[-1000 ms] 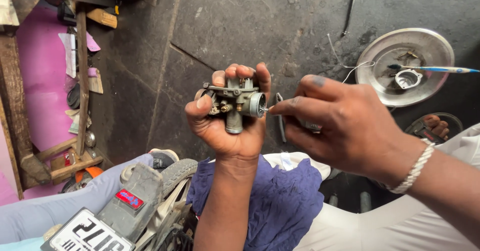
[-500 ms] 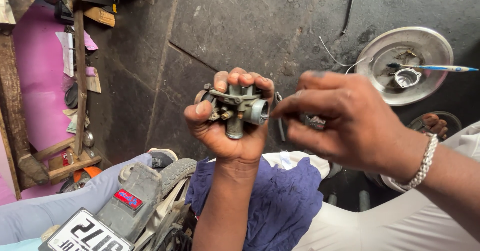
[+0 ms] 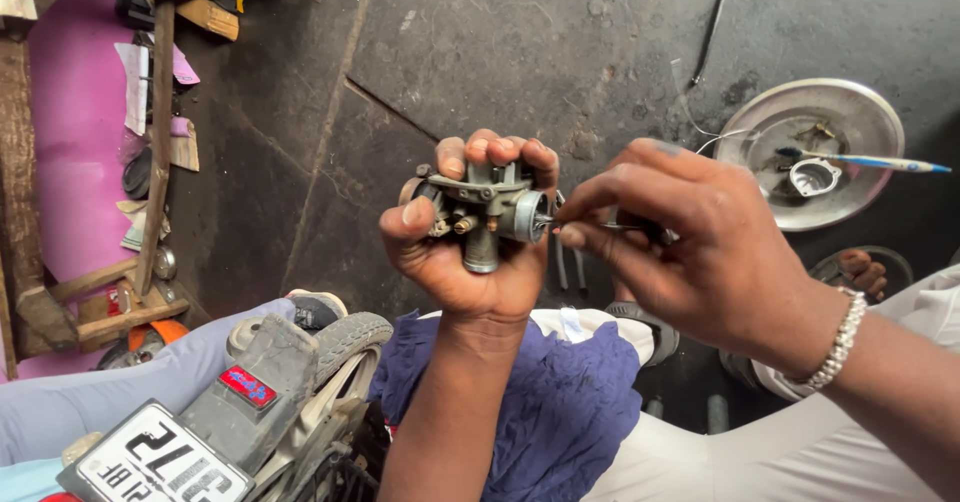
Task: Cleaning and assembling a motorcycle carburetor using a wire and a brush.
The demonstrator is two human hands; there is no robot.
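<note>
my left hand (image 3: pixel 470 252) is clenched around the carburetor (image 3: pixel 485 207). my right hand (image 3: pixel 690 242) pinches a thin tool (image 3: pixel 600 227), tip at the carburetor's right port. a metal dish (image 3: pixel 860 177) lies right of it.

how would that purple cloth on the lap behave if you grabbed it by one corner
The purple cloth would probably hang limp: it lies rumpled over the lap in soft folds. It looks thin, so likely light. It would hardly slide away on its own, though it might snag on the tyre beside it.
</note>
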